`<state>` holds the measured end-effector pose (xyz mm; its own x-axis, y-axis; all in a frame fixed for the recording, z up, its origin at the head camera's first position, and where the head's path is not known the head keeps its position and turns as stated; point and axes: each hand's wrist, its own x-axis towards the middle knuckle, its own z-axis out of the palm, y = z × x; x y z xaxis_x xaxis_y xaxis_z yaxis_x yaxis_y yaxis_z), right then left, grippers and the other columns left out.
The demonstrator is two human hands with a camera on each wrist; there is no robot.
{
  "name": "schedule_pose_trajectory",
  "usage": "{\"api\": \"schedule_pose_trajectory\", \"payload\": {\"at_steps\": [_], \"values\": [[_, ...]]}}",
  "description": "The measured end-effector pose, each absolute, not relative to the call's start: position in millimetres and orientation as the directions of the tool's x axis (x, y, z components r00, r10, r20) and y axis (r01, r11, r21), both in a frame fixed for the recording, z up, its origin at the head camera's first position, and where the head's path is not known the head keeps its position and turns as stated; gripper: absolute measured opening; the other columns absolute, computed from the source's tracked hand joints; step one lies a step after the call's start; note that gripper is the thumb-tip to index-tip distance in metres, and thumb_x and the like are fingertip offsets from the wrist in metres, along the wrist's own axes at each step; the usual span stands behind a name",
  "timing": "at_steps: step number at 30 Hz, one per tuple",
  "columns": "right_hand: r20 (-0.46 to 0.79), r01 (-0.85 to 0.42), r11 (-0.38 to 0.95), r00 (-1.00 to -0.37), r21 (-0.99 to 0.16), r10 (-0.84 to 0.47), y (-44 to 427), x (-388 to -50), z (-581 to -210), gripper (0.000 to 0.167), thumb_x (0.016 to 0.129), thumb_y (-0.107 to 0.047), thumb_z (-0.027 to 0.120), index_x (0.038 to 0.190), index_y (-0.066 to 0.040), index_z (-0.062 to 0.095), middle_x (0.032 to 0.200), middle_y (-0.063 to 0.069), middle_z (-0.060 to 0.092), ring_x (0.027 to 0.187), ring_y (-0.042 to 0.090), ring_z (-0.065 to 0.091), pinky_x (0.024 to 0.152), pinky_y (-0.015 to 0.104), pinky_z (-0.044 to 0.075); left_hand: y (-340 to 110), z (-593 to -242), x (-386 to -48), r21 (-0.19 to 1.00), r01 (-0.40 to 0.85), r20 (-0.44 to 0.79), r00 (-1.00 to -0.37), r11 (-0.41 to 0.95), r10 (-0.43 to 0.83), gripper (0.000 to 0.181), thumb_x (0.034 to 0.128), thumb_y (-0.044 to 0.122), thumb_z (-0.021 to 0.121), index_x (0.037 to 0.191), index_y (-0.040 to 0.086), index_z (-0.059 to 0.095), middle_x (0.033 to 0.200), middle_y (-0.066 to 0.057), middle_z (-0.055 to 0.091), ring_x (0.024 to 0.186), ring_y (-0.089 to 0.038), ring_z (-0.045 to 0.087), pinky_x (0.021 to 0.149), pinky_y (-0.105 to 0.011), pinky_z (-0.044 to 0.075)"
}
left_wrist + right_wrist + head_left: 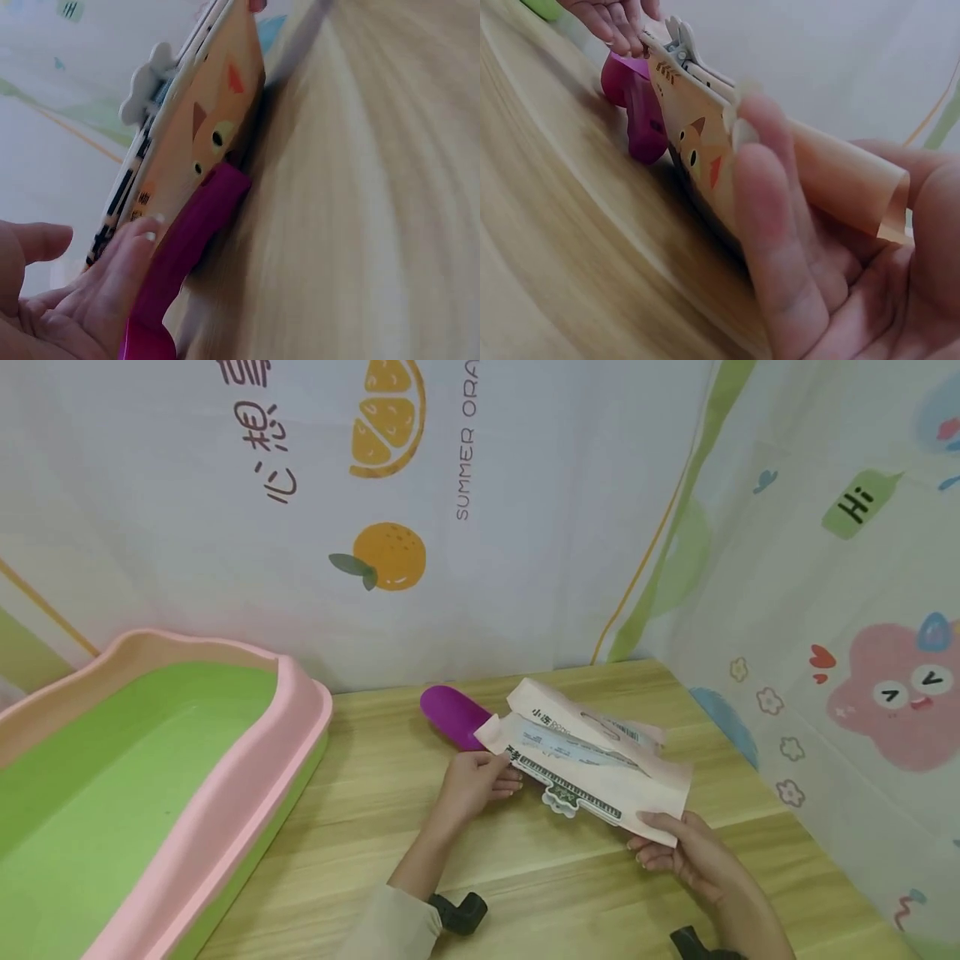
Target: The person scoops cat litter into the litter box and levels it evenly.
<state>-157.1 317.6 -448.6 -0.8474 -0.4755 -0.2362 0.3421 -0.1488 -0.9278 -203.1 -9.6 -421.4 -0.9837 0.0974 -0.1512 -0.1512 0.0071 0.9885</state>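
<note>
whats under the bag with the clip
A purple scoop: its handle shows beneath the bag in both wrist views, only its rounded end in the head view. Anything deeper under is covered.

"What do we have leftmost on the tabletop (390, 827)?"
"The tub (240, 793). Right of it we see the scoop (453, 717), partly beneath the bag (588, 752)."
"And the clip (562, 800)?"
"On the bag's near edge, between our left fingers (506, 785) and right fingers (652, 853); behind the tabletop we find the wall cloth (517, 585)."
</note>
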Motion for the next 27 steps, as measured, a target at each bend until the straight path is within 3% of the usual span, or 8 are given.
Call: {"api": "schedule_pose_trajectory", "payload": {"at_steps": [11, 15, 27], "values": [[-0.223, 0.352, -0.202, -0.851, -0.914, -0.476, 316, -161, -449, 0.022, 0.110, -0.018, 0.038, 0.112, -0.013, 0.059, 0.084, 0.003, 0.077, 0.070, 0.008, 0.074, 0.068, 0.020, 0.060, 11, -419, -182, 0.982, -0.160, -0.183, -0.947, 0.103, 0.265, 0.047, 0.1017, 0.034, 0.059, 0.103, -0.011, 0.071, 0.093, -0.026, 0.075, 0.084, -0.034, 0.077, 0.073, -0.035, 0.063], [-0.237, 0.374, -0.229, -0.854, -0.899, -0.463, 314, -162, -451, 0.026, 0.111, -0.022, 0.036, 0.110, -0.013, 0.061, 0.083, 0.004, 0.077, 0.068, 0.009, 0.074, 0.067, 0.021, 0.060, 17, -422, -177, 0.982, -0.177, -0.190, -0.937, 0.070, 0.292, 0.049, 0.1011, 0.036, 0.060, 0.105, -0.012, 0.071, 0.094, -0.028, 0.075, 0.085, -0.035, 0.077, 0.073, -0.037, 0.063], [-0.164, 0.329, -0.302, -0.872, -0.895, -0.462, 311, -161, -459, 0.025, 0.111, -0.015, 0.035, 0.115, -0.014, 0.060, 0.083, 0.005, 0.077, 0.069, 0.009, 0.074, 0.066, 0.020, 0.060, 32, -430, -171, 0.966, -0.250, -0.221, -0.932, -0.067, 0.289, 0.043, 0.0989, 0.029, 0.066, 0.109, -0.013, 0.070, 0.095, -0.029, 0.075, 0.087, -0.034, 0.078, 0.075, -0.036, 0.063]]}}
